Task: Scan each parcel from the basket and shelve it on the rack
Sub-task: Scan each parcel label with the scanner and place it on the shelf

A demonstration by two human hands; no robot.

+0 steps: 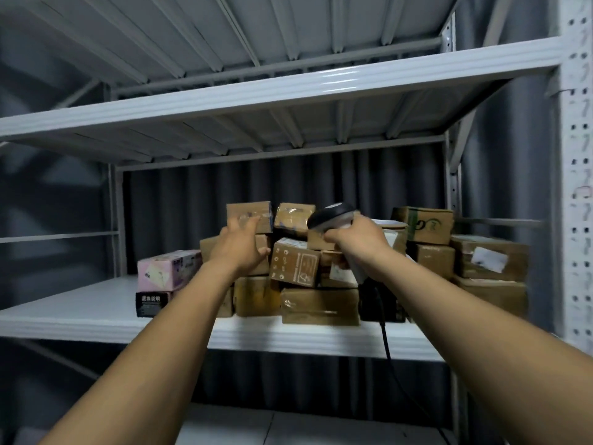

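Note:
Several brown cardboard parcels are piled on the white rack shelf point(96, 319). My left hand point(240, 245) is stretched out with spread fingers at a small brown parcel point(248, 215) on top of the pile, its fingertips on or just off the box front. My right hand point(356, 234) grips a dark handheld scanner point(332, 213), whose head points left over the pile. The scanner's black cable point(385, 338) hangs down past the shelf edge. The basket is out of view.
A pink box point(167, 269) sits on a black box point(152, 303) at the pile's left end. An upper shelf point(288, 88) runs overhead. A perforated white upright point(577, 187) stands at the right. Dark curtain hangs behind the rack.

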